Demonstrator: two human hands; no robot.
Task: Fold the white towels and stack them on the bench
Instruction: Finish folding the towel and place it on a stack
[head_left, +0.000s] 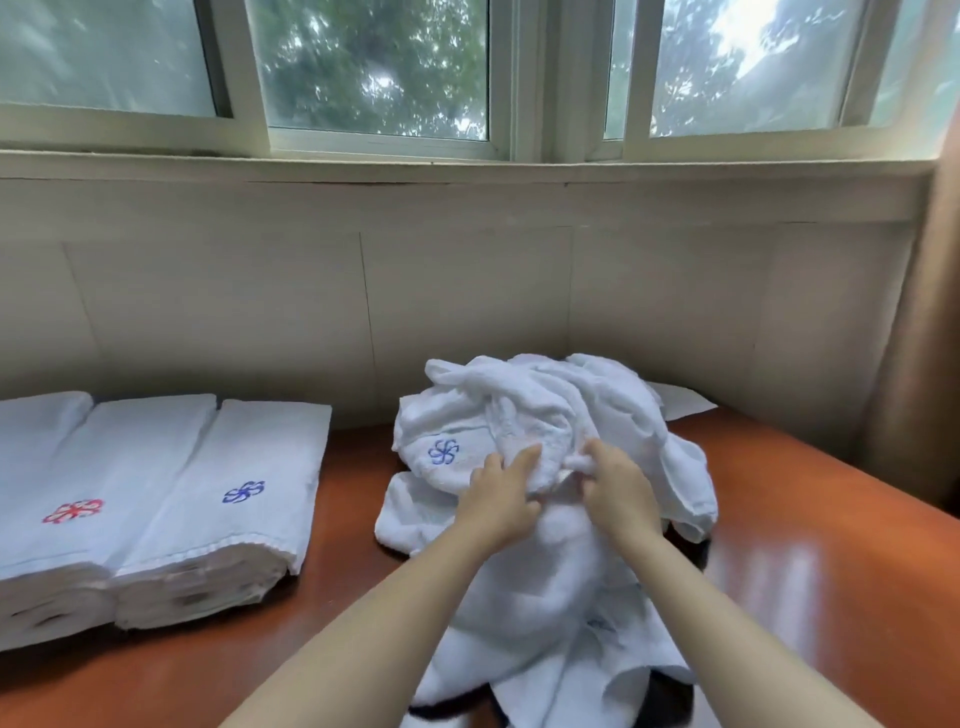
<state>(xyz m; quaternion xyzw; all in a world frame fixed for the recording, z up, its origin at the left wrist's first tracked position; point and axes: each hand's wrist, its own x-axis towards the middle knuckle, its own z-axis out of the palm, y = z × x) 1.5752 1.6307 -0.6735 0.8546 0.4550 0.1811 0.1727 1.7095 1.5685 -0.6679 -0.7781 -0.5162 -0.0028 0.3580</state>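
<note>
Both hands are buried in the front of a heap of loose towels (545, 467) on the bench (810, 545). Left hand (498, 499) lies with its fingers fairly straight, pressing on a rounded fold near a blue flower mark (443, 451). Right hand (615, 491), just beside it, has its fingers curled and pinches a bunch of the cloth. The heap is crumpled, so it has no clear long axis; part of it spills toward the person over the near edge. How many towels it holds cannot be told. Well apart to the left lie three stacks of folded towels (171, 499) side by side, their long sides running away toward the wall (467, 291). One top towel bears a red mark (72, 511), another a blue one (243, 491).
</note>
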